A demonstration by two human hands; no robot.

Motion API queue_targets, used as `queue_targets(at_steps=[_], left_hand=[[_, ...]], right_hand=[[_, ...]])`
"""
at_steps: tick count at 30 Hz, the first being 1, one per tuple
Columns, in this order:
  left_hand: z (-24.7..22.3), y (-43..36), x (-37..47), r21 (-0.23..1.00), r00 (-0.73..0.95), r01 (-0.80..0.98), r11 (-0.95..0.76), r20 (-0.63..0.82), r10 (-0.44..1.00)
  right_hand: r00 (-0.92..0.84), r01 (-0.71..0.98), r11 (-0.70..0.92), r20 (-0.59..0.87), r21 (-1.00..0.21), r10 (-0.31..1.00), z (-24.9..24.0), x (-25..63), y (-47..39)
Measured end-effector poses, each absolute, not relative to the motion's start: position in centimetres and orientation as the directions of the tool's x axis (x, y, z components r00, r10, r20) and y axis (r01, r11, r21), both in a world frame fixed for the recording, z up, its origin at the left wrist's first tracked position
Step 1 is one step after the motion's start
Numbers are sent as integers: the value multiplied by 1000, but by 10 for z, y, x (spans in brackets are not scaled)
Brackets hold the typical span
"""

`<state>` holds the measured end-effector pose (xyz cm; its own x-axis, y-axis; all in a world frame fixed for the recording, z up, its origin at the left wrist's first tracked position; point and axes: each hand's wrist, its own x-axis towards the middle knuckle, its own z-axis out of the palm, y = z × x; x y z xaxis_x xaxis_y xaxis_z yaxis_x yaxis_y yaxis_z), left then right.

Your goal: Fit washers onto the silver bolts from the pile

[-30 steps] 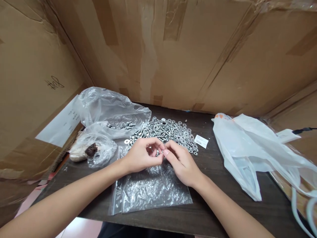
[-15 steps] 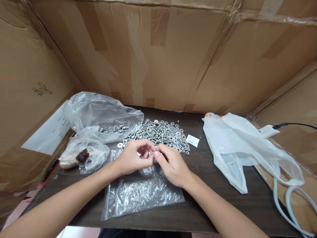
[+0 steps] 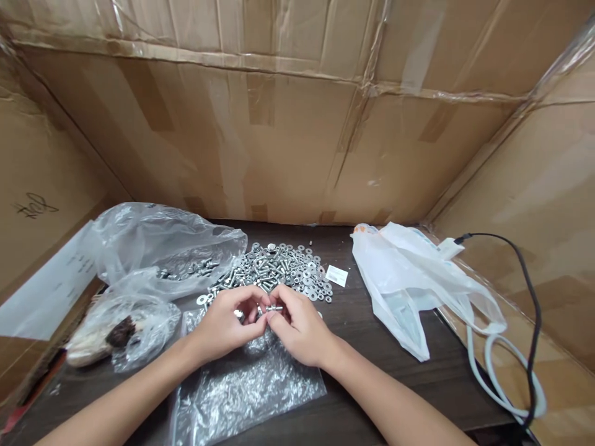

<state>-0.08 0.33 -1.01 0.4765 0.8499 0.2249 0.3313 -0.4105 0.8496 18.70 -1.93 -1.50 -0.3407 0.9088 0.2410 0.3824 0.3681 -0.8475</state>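
My left hand [image 3: 227, 323] and my right hand [image 3: 302, 325] meet at the fingertips, both pinching. Between them a small silver bolt [image 3: 274, 308] shows, its shank pointing right inside the curl of my right hand. Fingers partly cover it, so whether a nut or washer sits on it I cannot tell. Just behind my hands spreads a heap of bolts [image 3: 267, 263], with flat washers [image 3: 310, 277] along its right side. Beneath my wrists lies a clear zip bag [image 3: 251, 393], flat on the table.
A large clear bag [image 3: 153, 238] with more bolts lies at the left, near a knotted plastic bag [image 3: 153, 331]. A white label [image 3: 336, 275] rests right of the washers. Farther right are a white carrier bag [image 3: 395, 285] and a black cable [image 3: 525, 272]. Cardboard walls [image 3: 297, 148] enclose the table.
The view has tilted up and turned right, so everything sits lower and farther left. My hands stay together at the fingertips, and the bolt between them now shows more clearly.
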Motion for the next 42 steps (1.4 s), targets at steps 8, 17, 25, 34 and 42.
queue_targets(at_steps=[8, 17, 25, 34, 42], left_hand=[[-11, 3, 1, 866, 433, 332, -375, 213, 876], [-12, 3, -2, 824, 439, 377, -423, 243, 865], [-9, 0, -1, 762, 457, 383, -522, 335, 824], [-11, 3, 0, 901, 428, 309, -303, 153, 891], [-7, 0, 0, 794, 461, 379, -476, 284, 841]], right_hand=[[-337, 356, 379, 261, -854, 904, -12, 188, -17], [-335, 372, 371, 249, -851, 909, -12, 188, -17], [-381, 315, 292, 162, -903, 911, -15, 186, -14], [-350, 298, 325, 214, -898, 912, -10, 190, -17], [-443, 285, 313, 166, -906, 881, -15, 191, -15]])
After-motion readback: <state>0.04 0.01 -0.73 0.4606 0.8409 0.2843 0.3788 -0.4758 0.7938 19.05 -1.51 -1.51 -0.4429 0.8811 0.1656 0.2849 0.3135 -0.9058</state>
